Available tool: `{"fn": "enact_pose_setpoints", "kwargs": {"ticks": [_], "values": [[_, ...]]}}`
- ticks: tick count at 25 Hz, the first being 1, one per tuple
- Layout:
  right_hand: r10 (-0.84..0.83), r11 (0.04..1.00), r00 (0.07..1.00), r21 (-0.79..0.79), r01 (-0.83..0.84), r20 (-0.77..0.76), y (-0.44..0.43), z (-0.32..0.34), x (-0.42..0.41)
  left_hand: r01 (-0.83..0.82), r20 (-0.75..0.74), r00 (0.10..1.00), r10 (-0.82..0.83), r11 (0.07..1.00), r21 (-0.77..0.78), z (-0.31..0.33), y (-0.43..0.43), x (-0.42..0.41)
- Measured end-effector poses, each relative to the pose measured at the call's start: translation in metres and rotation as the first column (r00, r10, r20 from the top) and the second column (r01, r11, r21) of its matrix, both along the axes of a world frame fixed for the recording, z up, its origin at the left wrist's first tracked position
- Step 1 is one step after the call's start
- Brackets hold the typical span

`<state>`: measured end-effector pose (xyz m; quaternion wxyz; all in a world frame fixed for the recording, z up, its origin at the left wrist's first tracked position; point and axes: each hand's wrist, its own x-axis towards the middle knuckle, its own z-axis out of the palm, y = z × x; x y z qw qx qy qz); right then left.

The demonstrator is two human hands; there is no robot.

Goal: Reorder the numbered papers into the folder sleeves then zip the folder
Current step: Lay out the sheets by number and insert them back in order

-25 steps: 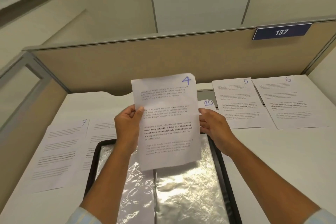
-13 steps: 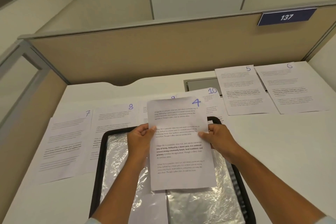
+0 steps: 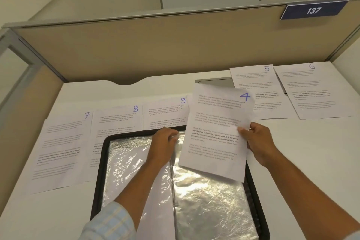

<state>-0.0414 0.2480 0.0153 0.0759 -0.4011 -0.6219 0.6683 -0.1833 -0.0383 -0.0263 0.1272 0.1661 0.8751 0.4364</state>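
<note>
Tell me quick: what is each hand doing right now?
Left hand: pinching the top edge of a plastic sleeve.
Right hand: holding paper 4 by its right edge.

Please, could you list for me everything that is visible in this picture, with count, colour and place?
desk: one, white.
partition: one, beige, behind desk.
sign 137: one, blue, on partition.
folder: one, black, open, front centre.
clear sleeves: shiny, inside folder; count unclear.
paper 4: one, white, held over folder's right half.
papers lying flat: five, white; paper 7, paper 8, paper 9 at left, paper 5, paper 6 at back right.
left hand: pinches a sleeve's top edge.
right hand: holds paper 4 by its right edge.
</note>
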Motion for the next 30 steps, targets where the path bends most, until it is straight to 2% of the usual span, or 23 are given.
{"fn": "enact_pose_setpoints", "kwargs": {"ticks": [4,7,10,15,19,26,30], "values": [[-0.105,0.994,0.993,-0.009,0.105,-0.057,0.021,0.009,-0.01,0.052,-0.057,0.997,-0.056,0.996,-0.07,-0.007,0.008,-0.005],[-0.175,0.984,0.977,-0.036,0.172,-0.118,0.031,0.02,-0.019,0.148,-0.14,0.975,-0.172,0.974,-0.17,-0.006,0.016,-0.008],[-0.226,0.974,0.961,-0.057,0.219,-0.161,0.038,0.027,-0.028,0.203,-0.16,0.959,-0.235,0.96,-0.193,-0.002,0.025,-0.012],[-0.287,0.958,0.93,-0.083,0.275,-0.228,0.04,0.033,-0.038,0.198,-0.11,0.969,-0.223,0.96,-0.197,0.003,0.026,-0.018],[-0.328,0.945,0.91,-0.088,0.316,-0.252,0.037,0.034,-0.046,0.237,-0.214,0.935,-0.283,0.947,-0.218,0.001,0.017,-0.014],[-0.367,0.929,0.885,-0.068,0.363,-0.287,0.024,0.042,-0.067,0.205,-0.439,0.844,-0.308,0.942,-0.267,-0.002,0.007,0.002],[-0.373,0.928,0.868,-0.121,0.353,-0.327,0.012,0.05,-0.085,0.191,-0.41,0.866,-0.286,0.947,-0.257,-0.009,0.004,0.009]]}}
